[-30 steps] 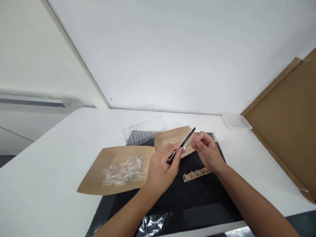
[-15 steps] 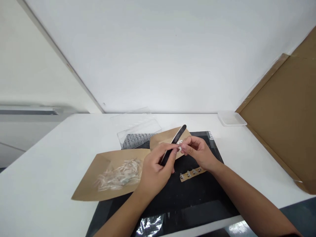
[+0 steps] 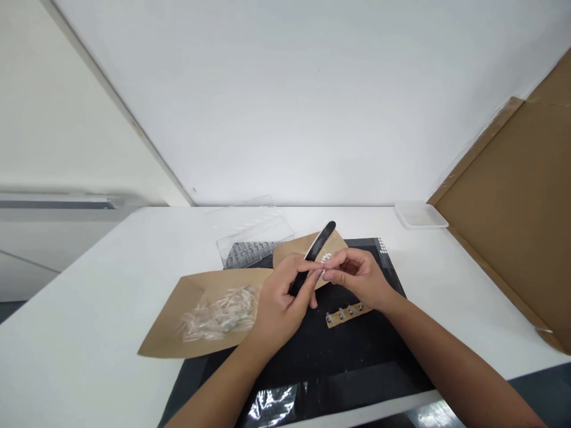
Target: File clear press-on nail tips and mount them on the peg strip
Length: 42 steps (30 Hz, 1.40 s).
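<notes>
My left hand (image 3: 283, 297) is closed around a black nail file (image 3: 320, 241), which slants up and to the right past the fingers. Its thumb and forefinger are pinched together against the fingertips of my right hand (image 3: 359, 276), also closed in a pinch. Whatever tiny piece sits between the fingertips is mostly hidden. Just behind them, small white pieces (image 3: 326, 256) lie on a brown paper sheet (image 3: 292, 248). Below my right hand, a tan strip (image 3: 334, 323) carries several small metal-and-clear holders. Left of my left hand, many clear slender pieces (image 3: 223, 315) lie on another brown paper (image 3: 163, 324).
A black mat (image 3: 352, 356) lies under the hands on the white table (image 3: 450, 309). Behind are a clear plastic case (image 3: 263, 229) and a patterned dark sheet (image 3: 250, 252). A translucent shallow tray (image 3: 420, 215) stands back right, beside a leaning cardboard panel (image 3: 513, 220).
My fingertips have drawn closer together, covering the small white piece seen between them before. The nail file has tilted slightly. The whole view has shifted a little.
</notes>
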Each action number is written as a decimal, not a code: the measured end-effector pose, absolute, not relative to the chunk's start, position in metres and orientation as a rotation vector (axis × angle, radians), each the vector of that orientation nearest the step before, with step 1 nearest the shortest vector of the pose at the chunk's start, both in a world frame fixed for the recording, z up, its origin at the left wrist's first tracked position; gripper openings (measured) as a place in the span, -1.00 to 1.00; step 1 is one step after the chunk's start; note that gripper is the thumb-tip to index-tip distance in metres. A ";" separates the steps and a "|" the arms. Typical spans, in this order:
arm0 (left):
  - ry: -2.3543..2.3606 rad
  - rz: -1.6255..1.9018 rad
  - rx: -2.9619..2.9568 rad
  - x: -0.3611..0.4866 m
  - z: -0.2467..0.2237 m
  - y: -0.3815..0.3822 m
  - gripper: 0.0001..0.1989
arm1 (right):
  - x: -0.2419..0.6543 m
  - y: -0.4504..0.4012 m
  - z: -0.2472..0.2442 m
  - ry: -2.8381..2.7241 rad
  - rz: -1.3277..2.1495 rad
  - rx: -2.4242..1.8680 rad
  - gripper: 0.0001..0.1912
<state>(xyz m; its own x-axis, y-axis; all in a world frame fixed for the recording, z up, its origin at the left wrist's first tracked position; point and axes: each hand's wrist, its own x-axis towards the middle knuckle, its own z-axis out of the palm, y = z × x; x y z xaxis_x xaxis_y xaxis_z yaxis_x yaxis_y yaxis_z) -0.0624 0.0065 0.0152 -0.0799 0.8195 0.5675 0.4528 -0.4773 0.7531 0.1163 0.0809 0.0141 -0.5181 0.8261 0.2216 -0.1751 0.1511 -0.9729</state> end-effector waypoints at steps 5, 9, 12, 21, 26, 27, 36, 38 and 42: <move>1.420 1.622 1.935 -0.061 0.013 0.007 -0.88 | 0.120 0.086 0.007 -1.557 1.714 -0.522 -0.64; 1.368 1.688 1.932 -0.062 0.011 0.007 -0.87 | 0.121 0.088 0.004 -1.570 1.792 -0.486 -0.64; 1.314 1.692 1.937 -0.064 0.010 0.007 -0.85 | 0.120 0.086 0.006 -1.524 1.819 -0.505 -0.69; 1.405 1.654 1.915 -0.064 0.009 0.008 -0.84 | 0.118 0.079 0.013 -1.521 1.593 -0.594 -0.76; 1.291 1.620 1.588 -0.058 0.007 0.006 -0.52 | 0.121 0.075 0.020 -1.705 1.153 -0.672 -0.86; 1.275 1.602 1.540 -0.057 0.007 0.006 -0.45 | 0.122 0.074 0.022 -1.754 1.040 -0.678 -0.86; 1.441 1.417 1.758 -0.054 0.012 0.005 -0.73 | 0.120 0.071 0.026 -1.933 0.263 -0.546 -0.77; 1.438 1.409 1.780 -0.053 0.011 0.004 -0.72 | 0.121 0.073 0.023 -1.961 0.202 -0.529 -0.81; 1.450 1.369 1.814 -0.053 0.011 0.003 -0.71 | 0.123 0.075 0.021 -2.004 0.193 -0.553 -0.87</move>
